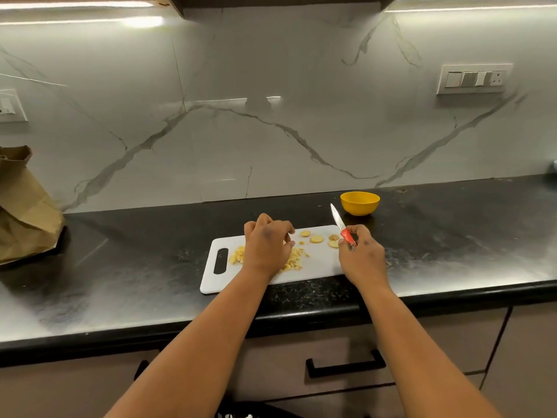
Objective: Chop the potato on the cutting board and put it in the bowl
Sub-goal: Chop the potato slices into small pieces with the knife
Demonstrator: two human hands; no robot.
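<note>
Head view shows the right hand (pixel 360 251) gripping the knife (pixel 342 227) blade-up while the left hand (pixel 265 244), fingers curled, hovers over the potato pieces (pixel 294 259) on the cutting board (pixel 220 277), where a careless reach risks scattering them short of the bowl (pixel 360 203).

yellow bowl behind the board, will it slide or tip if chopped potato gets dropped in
The yellow bowl looks small and probably light plastic, so it may slide on the glossy countertop. Its rounded, narrow base suggests it could rock if nudged at the rim.
</note>
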